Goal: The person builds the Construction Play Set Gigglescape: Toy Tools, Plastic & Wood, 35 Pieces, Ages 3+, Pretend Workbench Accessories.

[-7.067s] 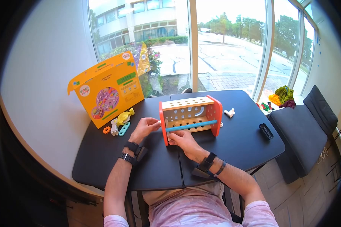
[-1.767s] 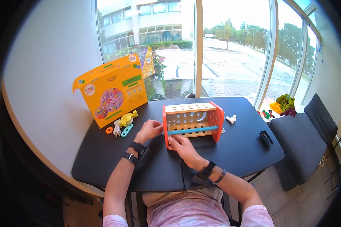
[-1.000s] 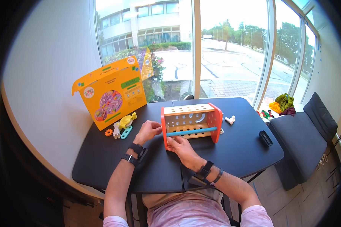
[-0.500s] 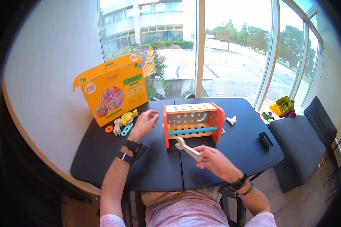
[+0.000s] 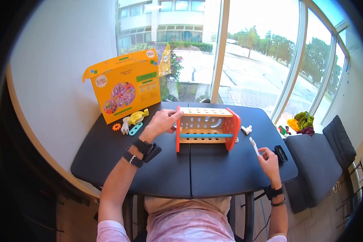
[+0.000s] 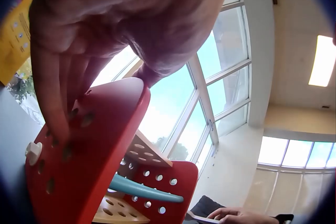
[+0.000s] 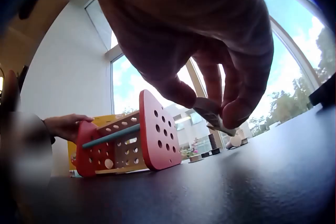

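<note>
A toy workbench (image 5: 205, 125) with red end panels, pierced wooden boards and a blue rod (image 5: 207, 136) stands on the table. My left hand (image 5: 162, 123) grips its left red panel (image 6: 100, 145), thumb over the top edge and fingers spread on the outer face. A white bolt head (image 6: 33, 152) sticks out of that panel below the fingers. To the right of the workbench, my right hand (image 5: 269, 163) pinches a white wrench (image 5: 254, 146) between thumb and fingers, above the table. White pieces (image 5: 247, 129) lie beyond the wrench.
An orange box (image 5: 125, 86) stands at the back left, with a yellow piece (image 5: 137, 117), a white piece (image 5: 125, 125), a teal strip (image 5: 136, 129) and an orange gear (image 5: 116, 127) before it. A black case (image 5: 281, 154) lies near the right edge. A grey chair (image 5: 316, 161) stands beyond.
The right hand has come away from the left panel and moved right with the wrench. After leaving the panel briefly, my left hand is back, now on its top edge.
</note>
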### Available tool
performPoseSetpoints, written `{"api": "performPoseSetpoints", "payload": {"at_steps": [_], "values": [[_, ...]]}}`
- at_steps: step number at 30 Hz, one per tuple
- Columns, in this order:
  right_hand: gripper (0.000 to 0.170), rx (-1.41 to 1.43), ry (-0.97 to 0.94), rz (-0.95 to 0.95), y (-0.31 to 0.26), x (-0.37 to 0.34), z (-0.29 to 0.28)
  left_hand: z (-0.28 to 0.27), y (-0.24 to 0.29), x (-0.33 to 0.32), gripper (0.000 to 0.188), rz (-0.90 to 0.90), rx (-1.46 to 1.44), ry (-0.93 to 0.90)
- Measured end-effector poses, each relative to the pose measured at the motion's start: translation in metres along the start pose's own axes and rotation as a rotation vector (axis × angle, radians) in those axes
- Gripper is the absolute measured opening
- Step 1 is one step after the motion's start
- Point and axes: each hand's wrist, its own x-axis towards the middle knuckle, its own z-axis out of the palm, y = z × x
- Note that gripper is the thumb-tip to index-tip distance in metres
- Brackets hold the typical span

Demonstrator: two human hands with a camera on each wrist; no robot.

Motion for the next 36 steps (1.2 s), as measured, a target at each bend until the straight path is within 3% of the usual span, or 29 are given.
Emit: {"api": "performPoseSetpoints", "payload": {"at_steps": [1,5,11,17,20,23,26,28,31,36], "values": [[0.027,-0.150,0.026,-0.034,-0.001,0.000,0.003,-0.001,0.001,-0.001,0.062,-0.017,-0.016,-0.008],[0.030,-0.314,0.010,-0.104,-0.017,0.001,0.005,-0.002,0.002,-0.002,0.056,0.026,-0.042,0.054],[0.030,-0.367,-0.042,-0.188,-0.011,0.001,0.013,-0.019,-0.004,-0.011,0.052,0.041,0.012,0.116],[0.022,-0.333,0.046,-0.152,-0.032,-0.003,0.009,-0.041,-0.011,-0.033,0.050,0.003,-0.108,0.132],[0.016,-0.264,0.102,-0.110,-0.048,-0.005,-0.003,-0.042,-0.005,-0.048,0.050,0.119,0.153,0.412],[0.013,-0.041,0.147,-0.009,-0.063,-0.008,-0.018,-0.043,0.027,-0.077,0.040,0.272,0.393,0.575],[0.015,0.287,0.150,-0.037,-0.078,-0.012,-0.024,-0.030,0.050,-0.105,0.033,0.341,0.078,0.323],[0.015,0.493,0.104,-0.101,-0.082,-0.016,-0.025,-0.012,0.062,-0.123,0.031,0.338,0.082,0.123],[0.015,0.878,-0.028,-0.024,-0.143,-0.045,-0.017,0.021,0.069,-0.139,0.031,0.436,0.141,-0.113],[0.020,1.249,-0.640,0.154,-0.170,-0.082,0.024,0.077,0.066,-0.153,0.038,0.620,-0.139,-0.229]]}}
